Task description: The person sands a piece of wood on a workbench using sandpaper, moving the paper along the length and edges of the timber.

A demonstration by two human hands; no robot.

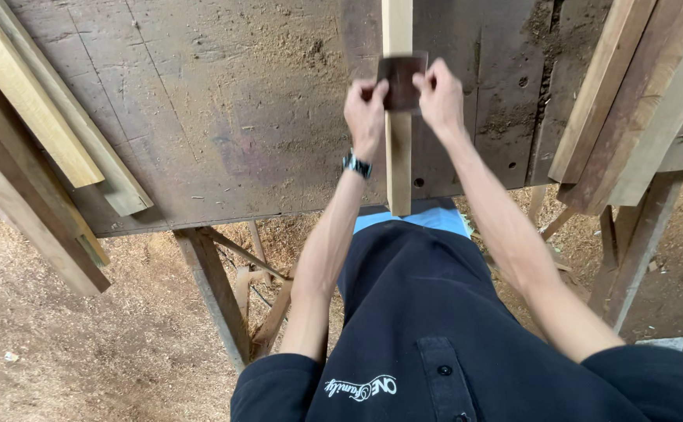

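A narrow pale wooden strip (397,168) lies lengthwise on the dark workbench (224,117), its near end reaching past the bench edge toward my body. Across it sits a small dark rectangular scraper blade (402,78), blurred with motion. My left hand (366,109), with a wristwatch on the wrist, pinches the blade's left edge. My right hand (439,94) pinches its right edge. Both arms are stretched forward over the bench.
Long pale boards (41,109) lean over the bench's left corner. More planks (631,101) are stacked at the right. Sawdust covers the bench top and the ground (84,336). Wooden bench legs (216,293) and braces stand below the front edge.
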